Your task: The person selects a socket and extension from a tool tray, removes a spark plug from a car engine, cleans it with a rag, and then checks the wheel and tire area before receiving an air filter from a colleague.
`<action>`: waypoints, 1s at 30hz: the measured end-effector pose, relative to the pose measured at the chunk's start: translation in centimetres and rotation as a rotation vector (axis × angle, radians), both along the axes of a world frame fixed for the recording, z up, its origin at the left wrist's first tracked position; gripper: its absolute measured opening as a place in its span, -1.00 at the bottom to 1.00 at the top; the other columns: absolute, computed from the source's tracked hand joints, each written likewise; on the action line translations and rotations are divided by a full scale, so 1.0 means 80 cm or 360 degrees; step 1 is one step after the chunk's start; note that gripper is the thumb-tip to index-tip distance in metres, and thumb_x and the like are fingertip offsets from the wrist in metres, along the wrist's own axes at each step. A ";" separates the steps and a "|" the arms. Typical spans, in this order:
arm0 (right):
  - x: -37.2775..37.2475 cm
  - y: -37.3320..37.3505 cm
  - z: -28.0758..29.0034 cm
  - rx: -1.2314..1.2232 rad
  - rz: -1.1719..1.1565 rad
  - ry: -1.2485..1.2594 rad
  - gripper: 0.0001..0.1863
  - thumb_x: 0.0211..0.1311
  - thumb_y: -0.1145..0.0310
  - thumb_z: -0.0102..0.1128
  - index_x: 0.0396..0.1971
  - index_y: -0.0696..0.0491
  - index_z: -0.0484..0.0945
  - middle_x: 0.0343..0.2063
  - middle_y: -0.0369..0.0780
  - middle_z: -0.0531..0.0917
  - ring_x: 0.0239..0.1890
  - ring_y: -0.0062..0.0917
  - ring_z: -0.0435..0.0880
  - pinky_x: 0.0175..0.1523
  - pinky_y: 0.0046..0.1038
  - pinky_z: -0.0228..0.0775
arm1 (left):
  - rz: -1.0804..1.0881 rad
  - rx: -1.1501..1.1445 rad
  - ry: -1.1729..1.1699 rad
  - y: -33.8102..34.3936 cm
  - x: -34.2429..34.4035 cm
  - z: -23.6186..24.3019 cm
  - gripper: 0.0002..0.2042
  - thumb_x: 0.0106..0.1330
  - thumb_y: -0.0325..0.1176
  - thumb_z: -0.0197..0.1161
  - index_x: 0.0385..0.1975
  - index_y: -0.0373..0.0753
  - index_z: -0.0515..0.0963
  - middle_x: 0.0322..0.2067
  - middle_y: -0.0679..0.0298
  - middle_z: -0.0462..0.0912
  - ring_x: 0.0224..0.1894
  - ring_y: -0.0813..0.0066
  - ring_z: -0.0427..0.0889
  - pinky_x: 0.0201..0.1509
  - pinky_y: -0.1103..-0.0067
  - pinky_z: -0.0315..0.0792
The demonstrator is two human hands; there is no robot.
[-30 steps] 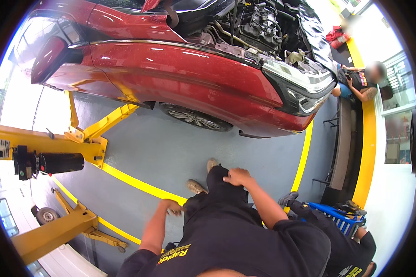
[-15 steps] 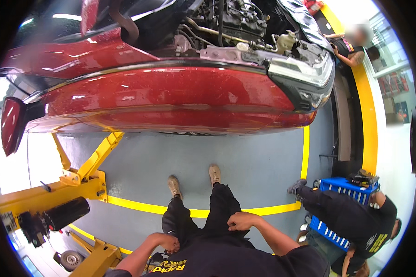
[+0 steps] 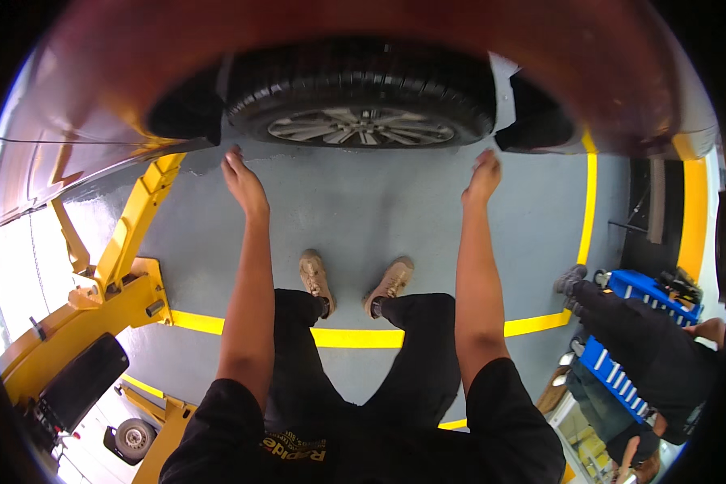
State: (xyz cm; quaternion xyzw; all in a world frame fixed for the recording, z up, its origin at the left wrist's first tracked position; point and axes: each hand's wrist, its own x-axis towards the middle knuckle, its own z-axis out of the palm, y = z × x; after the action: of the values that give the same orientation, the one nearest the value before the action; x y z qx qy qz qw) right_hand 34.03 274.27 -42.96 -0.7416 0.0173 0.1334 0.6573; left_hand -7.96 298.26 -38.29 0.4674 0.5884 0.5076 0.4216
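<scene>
A car wheel with a black tyre [image 3: 363, 87] and a silver spoked rim [image 3: 363, 127] fills the top middle, within the arch of a red car body [image 3: 161, 77]. Both my arms stretch forward. At the tyre's left edge is my left hand [image 3: 245, 181], fingers extended and holding nothing I can see. Level with the tyre's right edge, my right hand [image 3: 482, 177] also has its fingers stretched out. Whether the fingertips touch the tyre, I cannot tell.
A yellow lift post and arm [image 3: 129, 230] stand at the left. A blue tool cart [image 3: 613, 375] is at the right, with a crouching person [image 3: 645, 347] in dark clothes beside it. Yellow lines [image 3: 359, 338] cross the grey floor. A spare wheel [image 3: 134, 438] lies lower left.
My view has dropped from the engine bay and fender to the wheel. Both hands have moved from my thighs forward to either side of the tyre.
</scene>
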 end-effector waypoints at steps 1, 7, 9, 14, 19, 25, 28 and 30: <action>0.008 0.022 -0.027 0.0085 -0.0093 -0.0056 -0.58 0.66 0.02 0.04 0.07 0.09 0.61 0.04 -0.26 0.70 0.02 -0.54 0.59 0.10 -0.37 0.39 | 0.0120 0.0106 -0.0073 0.017 -0.002 -0.035 -0.50 0.76 -0.06 -0.08 0.25 -0.42 0.53 0.21 -0.01 0.65 0.27 0.20 0.60 0.44 0.38 0.37; 0.021 0.084 -0.123 0.0659 -0.0285 -0.0360 -0.44 0.71 -0.04 -0.12 0.23 0.17 0.52 0.20 -0.15 0.64 0.21 -0.39 0.56 0.38 -0.32 0.31 | 0.0532 0.0587 -0.0129 0.101 0.030 -0.159 -0.53 0.72 -0.09 -0.05 0.17 -0.46 0.52 0.11 -0.07 0.61 0.15 0.09 0.57 0.33 0.27 0.41; 0.011 0.106 -0.124 0.1056 -0.0325 -0.0262 -0.45 0.69 0.01 -0.16 0.18 0.20 0.56 0.18 -0.13 0.66 0.19 -0.34 0.60 0.40 -0.30 0.35 | 0.0603 0.0552 -0.0318 0.128 0.038 -0.168 -0.52 0.69 -0.07 -0.06 0.17 -0.43 0.53 0.15 -0.08 0.59 0.16 0.05 0.56 0.33 0.27 0.41; 0.066 0.108 -0.129 0.1119 -0.0085 -0.0476 -0.52 0.57 0.10 -0.06 0.10 0.18 0.63 0.03 -0.18 0.72 0.04 -0.36 0.67 0.26 -0.29 0.47 | 0.0578 0.0763 -0.0477 0.176 0.038 -0.184 -0.51 0.63 -0.08 -0.07 0.17 -0.41 0.55 0.19 -0.10 0.58 0.20 -0.02 0.55 0.34 0.23 0.41; 0.087 0.105 -0.135 0.1027 -0.0190 -0.0554 -0.57 0.55 0.20 -0.08 0.07 0.19 0.64 -0.01 -0.15 0.75 0.03 -0.33 0.72 0.21 -0.31 0.54 | 0.0528 0.0728 -0.0574 0.174 0.054 -0.185 -0.51 0.58 -0.11 -0.10 0.14 -0.41 0.59 0.19 -0.16 0.60 0.23 -0.05 0.56 0.34 0.22 0.42; 0.107 0.098 -0.117 0.1174 0.0113 -0.0478 -0.56 0.58 0.18 -0.13 0.11 0.13 0.64 0.05 -0.17 0.75 0.08 -0.31 0.73 0.24 -0.25 0.55 | 0.0647 0.0919 -0.0128 0.212 0.049 -0.213 -0.53 0.58 -0.14 -0.04 0.09 -0.44 0.62 0.04 -0.12 0.69 0.06 0.03 0.67 0.21 0.25 0.54; 0.074 0.111 -0.106 0.1173 0.0081 -0.0398 -0.56 0.58 0.17 -0.16 0.11 0.11 0.64 0.06 -0.17 0.75 0.09 -0.30 0.73 0.26 -0.22 0.55 | 0.0554 0.0946 -0.0352 0.230 0.025 -0.224 -0.66 0.58 -0.27 0.08 0.06 -0.44 0.61 -0.04 -0.02 0.74 -0.05 0.17 0.71 0.06 0.28 0.61; 0.087 0.101 -0.117 0.1168 -0.0024 -0.0466 -0.55 0.58 0.18 -0.15 0.10 0.15 0.63 0.05 -0.14 0.74 0.05 -0.28 0.74 0.21 -0.25 0.59 | 0.0273 0.0805 -0.1091 0.205 0.045 -0.208 -0.66 0.58 -0.29 0.08 0.09 -0.45 0.59 -0.03 -0.01 0.74 -0.07 0.17 0.71 0.03 0.29 0.62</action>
State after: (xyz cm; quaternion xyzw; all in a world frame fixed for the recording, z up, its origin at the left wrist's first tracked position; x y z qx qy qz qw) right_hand 40.96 282.32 -52.33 -0.4684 -0.1200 0.0189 0.8751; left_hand -4.34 314.62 -54.94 0.3097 0.3083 0.7947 0.4212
